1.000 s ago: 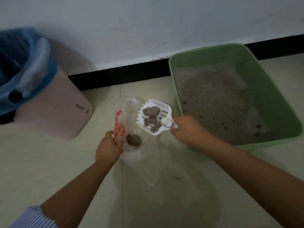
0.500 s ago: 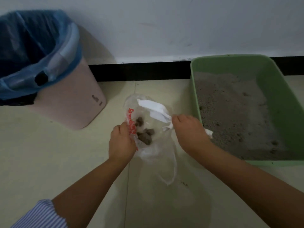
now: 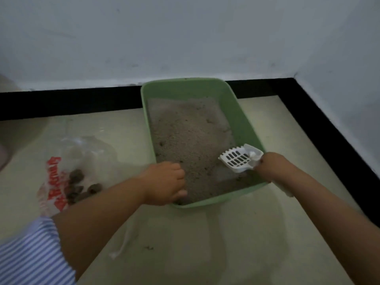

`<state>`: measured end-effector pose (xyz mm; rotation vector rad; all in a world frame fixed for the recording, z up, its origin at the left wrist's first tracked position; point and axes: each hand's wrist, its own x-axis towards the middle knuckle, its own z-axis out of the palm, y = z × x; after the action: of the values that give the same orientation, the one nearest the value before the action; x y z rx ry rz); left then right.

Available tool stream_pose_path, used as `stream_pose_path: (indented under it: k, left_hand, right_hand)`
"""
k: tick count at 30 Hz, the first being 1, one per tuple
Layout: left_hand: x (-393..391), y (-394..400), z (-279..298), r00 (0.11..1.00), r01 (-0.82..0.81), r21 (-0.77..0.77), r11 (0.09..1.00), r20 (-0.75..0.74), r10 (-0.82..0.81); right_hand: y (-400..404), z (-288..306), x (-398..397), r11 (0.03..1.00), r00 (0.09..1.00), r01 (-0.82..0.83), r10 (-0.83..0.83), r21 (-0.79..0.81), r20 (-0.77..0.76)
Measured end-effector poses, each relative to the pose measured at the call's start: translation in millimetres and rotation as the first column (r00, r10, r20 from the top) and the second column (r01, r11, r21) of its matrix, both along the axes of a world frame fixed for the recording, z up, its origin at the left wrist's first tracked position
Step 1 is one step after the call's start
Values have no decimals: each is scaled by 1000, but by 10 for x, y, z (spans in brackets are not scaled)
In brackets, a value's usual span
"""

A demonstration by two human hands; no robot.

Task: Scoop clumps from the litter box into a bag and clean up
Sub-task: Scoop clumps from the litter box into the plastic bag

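Now L hand (image 3: 164, 182) fingers curl on litter box (image 3: 245, 122) rim; R hand (image 3: 271, 164) grips scoop (image 3: 238, 160); bag (image 3: 61, 182) lies left.

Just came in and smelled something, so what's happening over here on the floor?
A person is cleaning a green litter box on the floor by the wall. Their right hand holds a white slotted scoop, empty, over the litter. Their left hand grips the box's near left corner. Beside the box on the left lies a clear plastic bag with red print, with several dark clumps inside.
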<state>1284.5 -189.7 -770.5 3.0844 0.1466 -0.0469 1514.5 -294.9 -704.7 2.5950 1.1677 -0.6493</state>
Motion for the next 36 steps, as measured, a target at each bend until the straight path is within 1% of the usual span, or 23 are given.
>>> stream_pose_path:
  k: [1,2,4,8,11,13,15,19,26,29,32,36]
  left_hand:
    - [-46,66,-36,993,95,81,992,58,-100]
    - [-107,130,-83,983,136,121,983,104,-149]
    - [-217,175,-228,967,171,123,978,167,-190]
    - [-238,114,-377,957,137,103,985,243,-159]
    - [-221,93,-405,951,130,96,987,269,-151]
    - [-219,95,-413,954,119,106,987,265,-144]
    - [-200,88,-441,955,99,115,988,270,-127]
    - [-174,46,-425,970,45,96,994,233,-66]
    - [-171,9,-429,971,1,50,999,239,-13]
    - [-162,-2,-420,975,-22,50,999,222,10]
    - [-153,1,-396,982,-30,60,998,185,19]
    - [-143,-14,-388,986,-48,60,997,164,38]
  right_hand:
    - [-28,-45,96,1000,1000,15,-15,8,-15]
    - [-33,-86,161,1000,1000,21,-21,3,-13]
    - [5,-146,233,1000,1000,9,-9,-28,8]
    - [159,-312,260,999,1000,-2,3,-55,15]
    - [198,-494,278,997,995,79,-79,-2,-64]
    - [192,-618,274,981,979,172,-161,86,-124]
    - [223,-711,248,966,971,210,-188,152,-146]
    - [412,-779,128,964,975,193,-167,183,-149]
    - [594,-1022,61,930,958,252,-199,267,-208]
    - [754,-1099,153,895,941,300,-221,331,-254]
    - [928,-1146,178,856,934,317,-207,408,-291]
    - [986,-1249,202,804,941,304,-168,511,-295]
